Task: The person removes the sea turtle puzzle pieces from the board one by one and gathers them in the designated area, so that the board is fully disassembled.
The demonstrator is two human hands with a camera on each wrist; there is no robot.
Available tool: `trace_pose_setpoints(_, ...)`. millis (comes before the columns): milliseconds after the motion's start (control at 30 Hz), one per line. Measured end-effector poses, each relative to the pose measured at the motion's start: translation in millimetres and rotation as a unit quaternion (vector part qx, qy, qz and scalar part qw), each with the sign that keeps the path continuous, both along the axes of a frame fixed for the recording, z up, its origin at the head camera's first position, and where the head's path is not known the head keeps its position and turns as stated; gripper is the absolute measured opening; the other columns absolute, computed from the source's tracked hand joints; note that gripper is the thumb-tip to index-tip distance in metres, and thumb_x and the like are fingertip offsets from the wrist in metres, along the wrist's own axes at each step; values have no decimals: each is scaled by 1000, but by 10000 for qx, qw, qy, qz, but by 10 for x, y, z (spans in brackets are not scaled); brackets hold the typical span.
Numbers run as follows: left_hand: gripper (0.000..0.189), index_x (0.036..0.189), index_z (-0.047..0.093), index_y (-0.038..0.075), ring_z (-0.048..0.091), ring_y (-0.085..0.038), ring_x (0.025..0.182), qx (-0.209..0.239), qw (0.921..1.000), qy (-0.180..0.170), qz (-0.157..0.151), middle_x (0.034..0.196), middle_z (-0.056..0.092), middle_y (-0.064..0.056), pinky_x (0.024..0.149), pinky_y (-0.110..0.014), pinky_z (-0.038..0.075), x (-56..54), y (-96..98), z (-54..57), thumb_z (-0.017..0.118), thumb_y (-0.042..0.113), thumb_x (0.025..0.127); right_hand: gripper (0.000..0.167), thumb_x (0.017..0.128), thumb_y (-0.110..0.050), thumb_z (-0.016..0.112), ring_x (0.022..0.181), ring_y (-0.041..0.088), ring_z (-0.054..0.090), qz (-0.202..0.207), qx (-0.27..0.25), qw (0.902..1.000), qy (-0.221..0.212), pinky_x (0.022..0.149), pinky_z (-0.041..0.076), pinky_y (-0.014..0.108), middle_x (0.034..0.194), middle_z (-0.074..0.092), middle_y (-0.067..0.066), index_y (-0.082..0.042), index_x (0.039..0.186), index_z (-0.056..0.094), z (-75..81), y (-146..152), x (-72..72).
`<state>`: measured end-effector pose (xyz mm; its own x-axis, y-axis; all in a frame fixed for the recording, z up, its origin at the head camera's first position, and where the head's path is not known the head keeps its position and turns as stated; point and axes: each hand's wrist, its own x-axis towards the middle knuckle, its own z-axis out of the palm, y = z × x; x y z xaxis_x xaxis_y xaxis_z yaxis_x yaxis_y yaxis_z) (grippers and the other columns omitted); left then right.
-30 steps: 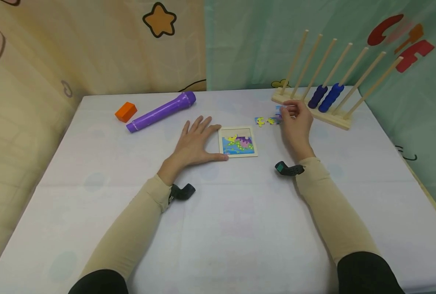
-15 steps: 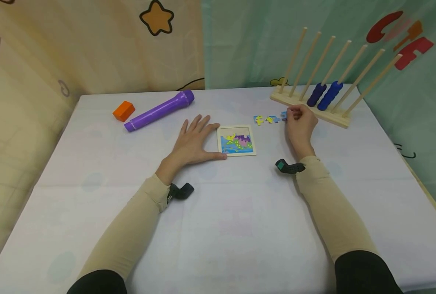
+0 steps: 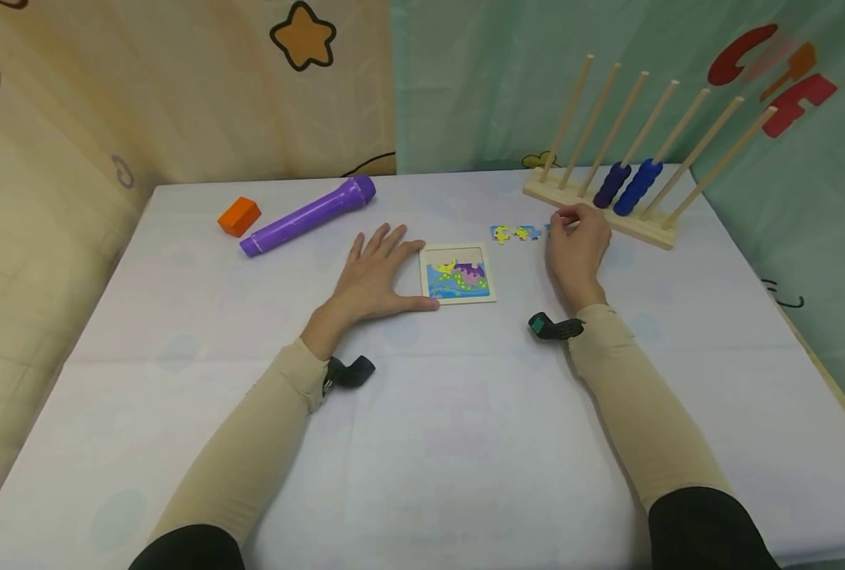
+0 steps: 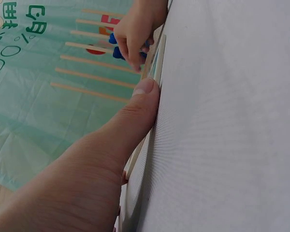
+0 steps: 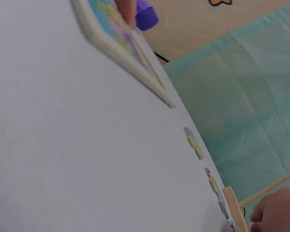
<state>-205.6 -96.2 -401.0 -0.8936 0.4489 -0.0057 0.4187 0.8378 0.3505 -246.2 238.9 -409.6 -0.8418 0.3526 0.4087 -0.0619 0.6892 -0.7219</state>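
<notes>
Far side of the counter (image 3: 429, 443): an orange block (image 3: 239, 216) and purple microphone (image 3: 308, 217) lie left; a wooden peg rack (image 3: 646, 229) bearing blue beads (image 3: 638, 188) stands close behind the right hand (image 3: 580, 249). Left hand (image 3: 372, 281): fingers spread, thumb and index finger at the puzzle board (image 3: 451, 255). Right hand: fingers bent at a partly hidden piece (image 3: 547, 227), beside two loose pieces (image 3: 527, 233) right of the board; whether they pinch it cannot be told
</notes>
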Motion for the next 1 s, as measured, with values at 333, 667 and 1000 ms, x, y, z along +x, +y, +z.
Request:
trace_pose_setpoints(333, 107, 164, 35, 31, 1, -31, 166, 22, 10000, 28, 43, 178, 14, -6, 132, -57, -7, 0, -33, 9, 70, 83, 78, 17, 102, -14, 66, 84, 21, 57, 1270, -401, 9908, 247, 77, 40, 24, 100, 70, 13, -3, 109, 77, 113, -616, 173)
trace_pose_setpoints(667, 108, 164, 35, 32, 1, -30, 166, -15, 10000, 11, -24, 178, 14, -4, 132, -56, -7, 12, 22, -17, 70, 85, 76, 18, 95, -2, 66, 86, 19, 59, 2593, -118, 9657, 14, 74, 45, 25, 98, 70, 8, -7, 108, 77, -11, -828, 408)
trace_pose_setpoints(1000, 107, 164, 35, 32, 2, -31, 166, -75, 9999, 130, 12, 178, 15, -6, 132, -57, -5, 16, 2, 1, 70, 85, 77, 43, 88, 8, 58, 107, 25, 57, 3559, 904, 9301, 130, 90, 48, 37, 116, 75, 7, -6, 127, 69, -61, -1007, 530)
